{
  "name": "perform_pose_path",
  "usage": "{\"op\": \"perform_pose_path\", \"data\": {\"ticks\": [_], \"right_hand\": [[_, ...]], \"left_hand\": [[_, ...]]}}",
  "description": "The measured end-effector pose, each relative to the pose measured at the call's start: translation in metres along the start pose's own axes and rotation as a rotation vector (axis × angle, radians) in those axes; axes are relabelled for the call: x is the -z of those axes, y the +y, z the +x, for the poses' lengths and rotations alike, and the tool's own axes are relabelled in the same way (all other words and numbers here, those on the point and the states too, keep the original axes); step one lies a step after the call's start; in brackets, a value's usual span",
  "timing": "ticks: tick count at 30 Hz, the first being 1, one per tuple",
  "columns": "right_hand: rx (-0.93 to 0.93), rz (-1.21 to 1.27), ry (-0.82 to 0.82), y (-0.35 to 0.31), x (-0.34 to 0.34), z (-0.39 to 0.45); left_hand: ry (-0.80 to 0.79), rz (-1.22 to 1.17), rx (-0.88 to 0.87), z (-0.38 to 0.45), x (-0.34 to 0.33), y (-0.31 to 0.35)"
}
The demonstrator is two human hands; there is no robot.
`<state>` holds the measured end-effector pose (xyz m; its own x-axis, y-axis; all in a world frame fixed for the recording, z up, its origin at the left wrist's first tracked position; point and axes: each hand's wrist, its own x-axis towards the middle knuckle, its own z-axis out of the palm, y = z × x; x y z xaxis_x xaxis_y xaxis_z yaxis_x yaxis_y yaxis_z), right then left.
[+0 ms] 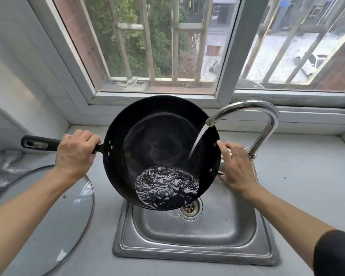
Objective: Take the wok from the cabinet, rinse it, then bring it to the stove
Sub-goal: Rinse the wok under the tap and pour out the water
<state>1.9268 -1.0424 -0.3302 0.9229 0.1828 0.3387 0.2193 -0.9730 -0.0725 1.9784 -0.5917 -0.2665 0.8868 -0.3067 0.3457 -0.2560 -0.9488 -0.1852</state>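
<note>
The black wok (pixel 147 148) is held tilted over the steel sink (pixel 195 234), water from the curved chrome faucet (pixel 267 116) streaming into it and pooling at its lower edge above the drain (pixel 189 208). The left hand (pixel 75 154) grips its long handle, while the right hand (pixel 237 168) rests with relaxed, fairly straight fingers against the far rim by the faucet base. A glass lid (pixel 48 220) lies on the grey counter (pixel 307 176) to the left, crumpled plastic (pixel 4 168) beyond it, below the barred window (pixel 157 46).

no readable text, labels, brands or numbers on anything in view
</note>
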Motion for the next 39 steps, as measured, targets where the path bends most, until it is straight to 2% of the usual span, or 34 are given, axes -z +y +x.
{"op": "perform_pose_path", "data": {"ticks": [18,39], "right_hand": [[0.038,0.134,-0.108,-0.034,-0.034,0.023],[0.129,0.234,-0.199,-0.037,-0.050,0.039]], "left_hand": [[0.087,0.049,-0.031,-0.017,0.038,-0.029],[0.069,0.088,-0.108,-0.016,0.060,-0.040]]}}
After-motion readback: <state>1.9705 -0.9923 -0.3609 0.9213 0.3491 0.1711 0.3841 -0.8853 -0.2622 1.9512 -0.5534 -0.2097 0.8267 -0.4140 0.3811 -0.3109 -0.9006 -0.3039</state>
